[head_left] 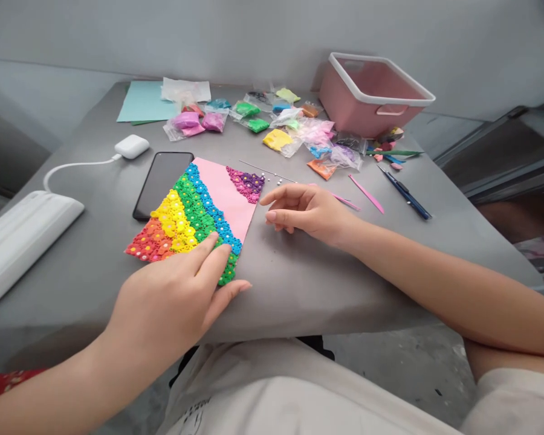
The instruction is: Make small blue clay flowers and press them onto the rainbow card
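A pink card (233, 202) lies tilted on the grey table, its near corner toward me. Bands of tiny clay flowers (188, 208) in red, orange, yellow, green and blue cover much of it, with magenta and purple ones in the far right corner. Bare pink shows between the blue and magenta bands. My left hand (172, 290) rests on the near part of the card, fingers stretched out and thumb past its edge. Just off the card's right edge hovers or rests my right hand (306, 211), index finger and thumb apart, other fingers curled, nothing visible between them.
Under the card's left side lies a phone (165, 175). A white power bank (27, 241) is cabled to a white case (131, 146). Bagged clay (278, 140), a pink bin (362, 115), a pink stick (366, 193), a blue craft knife (405, 192) and small white beads (278, 182) lie beyond.
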Motion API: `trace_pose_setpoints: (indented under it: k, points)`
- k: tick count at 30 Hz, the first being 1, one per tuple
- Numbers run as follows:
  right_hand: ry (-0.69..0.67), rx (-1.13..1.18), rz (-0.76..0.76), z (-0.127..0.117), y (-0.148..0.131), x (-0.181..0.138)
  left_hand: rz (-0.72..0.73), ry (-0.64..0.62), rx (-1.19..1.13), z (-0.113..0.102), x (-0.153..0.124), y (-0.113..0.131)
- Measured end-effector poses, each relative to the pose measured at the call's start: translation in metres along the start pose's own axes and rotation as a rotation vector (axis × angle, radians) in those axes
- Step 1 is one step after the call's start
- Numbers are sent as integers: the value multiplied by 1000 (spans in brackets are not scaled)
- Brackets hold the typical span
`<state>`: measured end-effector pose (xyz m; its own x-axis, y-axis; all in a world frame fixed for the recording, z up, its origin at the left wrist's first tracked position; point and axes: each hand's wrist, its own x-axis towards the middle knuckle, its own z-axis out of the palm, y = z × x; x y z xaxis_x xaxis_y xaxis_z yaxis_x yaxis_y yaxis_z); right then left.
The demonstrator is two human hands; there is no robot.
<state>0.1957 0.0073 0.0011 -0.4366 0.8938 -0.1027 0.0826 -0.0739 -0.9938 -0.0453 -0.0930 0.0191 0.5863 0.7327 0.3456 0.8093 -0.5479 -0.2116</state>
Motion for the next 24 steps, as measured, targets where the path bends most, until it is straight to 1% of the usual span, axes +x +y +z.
trace_pose_setpoints:
  k: [3, 5, 7, 9, 12, 14, 18, 19, 21, 22, 24]
  points:
    - [20, -52, -36, -1, -9, 0, -23, -13, 38, -4, 10, -15]
    - [75, -92, -93, -4, -21, -1, -68, -108, 54, -5, 24, -29]
    - [167, -125, -170, -9, -36, -3, -111, -240, 23, -4, 42, -43]
    - [245, -163, -237, -14, -52, -5, -131, -332, -12, -1, 61, -57]
    - [324, -218, -289, -20, -65, -7, -142, -380, -69, 8, 88, -76]
    - [340, -234, -286, -24, -65, -6, -111, -392, -94, 19, 105, -90]
    - [317, -195, -259, -29, -52, 0, -116, -435, -94, 46, 133, -114]
    - [311, -185, -253, -30, -48, 2, -99, -491, -115, 52, 138, -119]
    - [300, -177, -236, -32, -42, 4, -75, -462, -136, 59, 147, -126]
    - [297, -175, -225, -32, -40, 5, -43, -435, -154, 61, 150, -128]
    - [297, -166, -201, -33, -38, 6, -27, -436, -184, 60, 156, -131]
